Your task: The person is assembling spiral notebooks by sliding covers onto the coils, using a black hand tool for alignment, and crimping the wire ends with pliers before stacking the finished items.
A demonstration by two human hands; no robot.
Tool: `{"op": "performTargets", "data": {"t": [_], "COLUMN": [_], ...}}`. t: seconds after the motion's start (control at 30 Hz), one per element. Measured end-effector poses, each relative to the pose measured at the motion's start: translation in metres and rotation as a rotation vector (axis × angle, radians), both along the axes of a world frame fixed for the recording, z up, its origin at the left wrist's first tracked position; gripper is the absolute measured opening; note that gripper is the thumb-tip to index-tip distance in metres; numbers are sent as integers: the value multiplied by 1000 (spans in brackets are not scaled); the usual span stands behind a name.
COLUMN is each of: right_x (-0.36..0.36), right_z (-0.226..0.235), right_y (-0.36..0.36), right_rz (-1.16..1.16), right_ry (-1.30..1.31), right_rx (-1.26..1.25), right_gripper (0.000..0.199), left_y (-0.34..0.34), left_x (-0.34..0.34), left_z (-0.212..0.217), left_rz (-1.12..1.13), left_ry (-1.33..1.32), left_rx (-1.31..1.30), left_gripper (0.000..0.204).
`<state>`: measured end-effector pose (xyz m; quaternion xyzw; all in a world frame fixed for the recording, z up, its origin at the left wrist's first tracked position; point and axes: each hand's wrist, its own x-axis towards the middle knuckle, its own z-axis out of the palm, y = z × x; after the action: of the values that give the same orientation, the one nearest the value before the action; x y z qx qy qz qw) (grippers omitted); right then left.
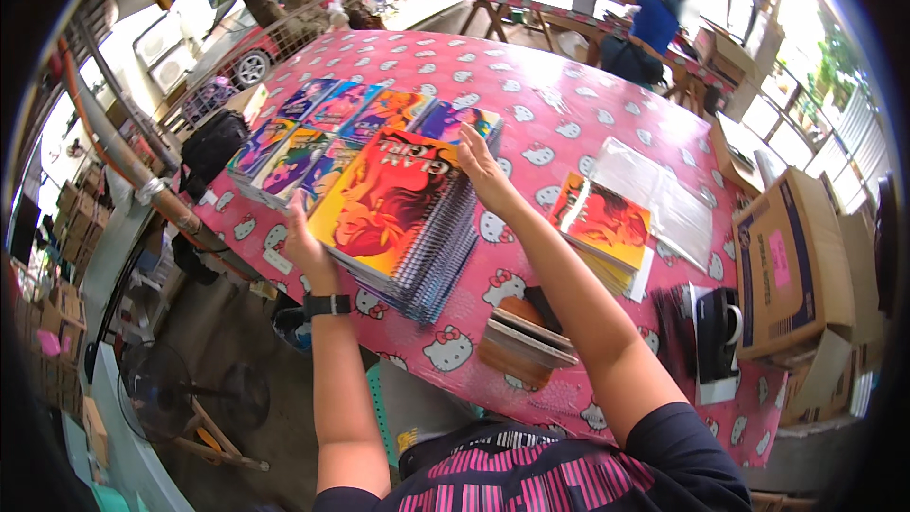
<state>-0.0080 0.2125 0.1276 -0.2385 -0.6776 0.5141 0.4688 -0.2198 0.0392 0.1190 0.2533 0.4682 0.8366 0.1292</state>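
A tall stack of spiral-bound notebooks (393,204) with red and orange covers stands between my two hands, its wire coils along the side nearest me. My left hand (305,248), a dark watch on its wrist, presses against the stack's left side. At the upper right edge my right hand (482,171) rests with its fingers upright along the stack. Parts of both hands' fingers are hidden by the stack. Directly behind and left lie several piles of colourful notebooks (336,114) in rows.
To the right sit a smaller orange notebook pile (602,223) and clear plastic sleeves (668,209). A wooden block (521,341) lies near the front edge, a black device (718,332) and cardboard box (791,265) farther right. Another person (654,24) sits at a far table.
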Motion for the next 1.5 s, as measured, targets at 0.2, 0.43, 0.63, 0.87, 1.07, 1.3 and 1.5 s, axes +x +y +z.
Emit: {"op": "performTargets", "data": {"t": [0.2,0.43,0.63,0.87,1.07,1.3,1.5], "right_x": [230,341,314,266,269,290,291], "right_z": [-18,-107,-37,-37,-87,-88,-107], "right_y": [-18,-24,-88,-206,-218,-210,-209], "right_rz": [-744,-735,-810,-490,-321,-183,-206], "right_ry": [-493,-628,-247,-121,-402,-628,-719], "right_rx": [-1,-362,-63,-40,142,46,44], "right_gripper": [51,37,13,20,37,24,20], "left_y": [-65,-63,-36,-27,-55,-58,-50], "left_x": [22,157,227,201,178,199,190], "left_z": [43,62,29,-7,-29,-29,-48], "left_rz": [351,246,-232,-768,-750,-708,-711], "left_ry": [13,728,781,175,415,307,387], "left_rx": [-72,245,-132,-118,-455,-294,-391], "left_gripper": [41,26,43,42,24,19,19]}}
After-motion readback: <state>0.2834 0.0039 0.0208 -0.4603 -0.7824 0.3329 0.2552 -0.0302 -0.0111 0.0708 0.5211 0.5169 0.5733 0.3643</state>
